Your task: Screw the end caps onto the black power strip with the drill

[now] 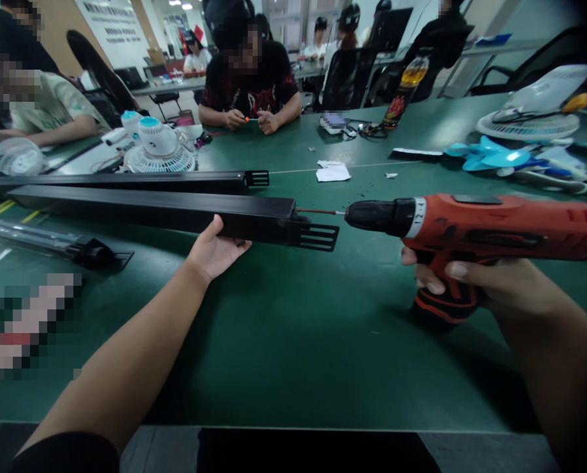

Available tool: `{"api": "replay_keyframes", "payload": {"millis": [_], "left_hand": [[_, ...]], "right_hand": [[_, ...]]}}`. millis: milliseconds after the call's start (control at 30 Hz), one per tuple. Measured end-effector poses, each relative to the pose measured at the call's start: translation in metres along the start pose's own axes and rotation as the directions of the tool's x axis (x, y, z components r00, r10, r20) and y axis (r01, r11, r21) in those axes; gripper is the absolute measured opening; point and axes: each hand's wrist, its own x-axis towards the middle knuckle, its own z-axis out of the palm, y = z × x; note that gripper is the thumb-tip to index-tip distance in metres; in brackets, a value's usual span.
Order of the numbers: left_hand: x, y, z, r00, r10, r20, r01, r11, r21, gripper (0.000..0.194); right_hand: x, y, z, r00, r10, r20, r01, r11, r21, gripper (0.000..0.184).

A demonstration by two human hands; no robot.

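My left hand (217, 249) grips a long black rectangular bar (175, 207) from its near side, thumb up on the side face and fingers underneath. A slotted black bracket (319, 237) sticks out of the bar's right end. My right hand (475, 276) is wrapped round the handle of a red and black cordless drill (500, 226), held level and pointing left. From its black chuck (372, 215) a thin reddish-brown shaft (318, 211) runs to the bar's right end. Where the shaft meets the bar is too small to tell.
Behind lies a second black bar (199, 178); a third, glossy one (52, 240) is at left. Paper scraps (333, 172), white fans (158, 141) and blue fan blades (495, 154) lie on the green table (298, 355). A person (251, 79) sits opposite; a bottle (406, 92) stands behind.
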Motion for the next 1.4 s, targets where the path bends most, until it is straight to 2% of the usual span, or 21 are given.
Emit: {"api": "replay_keyframes", "payload": {"millis": [200,433,867,1400], "left_hand": [[0.0015,-0.0001,-0.0021,1.0,0.006,0.013,-0.006,1.0,0.003,0.041],[-0.0001,0.0008,-0.0002,1.0,-0.016,0.022,0.016,1.0,-0.008,0.04],[-0.0017,-0.0003,0.0034,1.0,-0.003,-0.021,0.003,1.0,0.019,0.044],[0.0007,-0.0006,-0.0021,1.0,-0.013,0.006,0.013,1.0,0.01,0.037]], "right_hand": [[0.0006,0.0008,0.0005,1.0,-0.012,-0.007,0.012,1.0,0.005,0.044],[-0.0013,-0.0004,-0.0025,0.999,0.037,0.006,-0.037,0.999,-0.011,0.047],[-0.0009,0.0056,-0.0055,1.0,0.007,-0.023,-0.007,1.0,-0.015,0.045],[-0.0016,0.0037,-0.0043,1.0,-0.004,-0.008,0.004,1.0,-0.019,0.044]]}}
